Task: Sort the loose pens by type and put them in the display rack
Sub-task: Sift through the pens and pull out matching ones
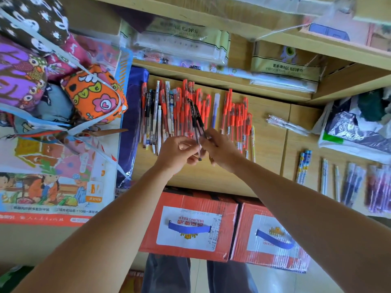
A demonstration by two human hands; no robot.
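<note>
— Where are the pens?
— A few black-capped pens [196, 123] stand tilted between both hands; the left hand [177, 153] pinches them low down, fingers curled; the right hand [222, 149] pinches them from the other side; their number is lost behind the fingers.
— And beneath?
— The red-capped pile [179, 108] lies on the wooden surface [268, 127], white pens mixed in; a tidier red row [238, 121] lies just beside it.
— Further right?
— Some pencils [303, 166]; wrapped packets [378, 187] too blurred to identify; a plastic bag [355, 127] cut off at the edge.
</note>
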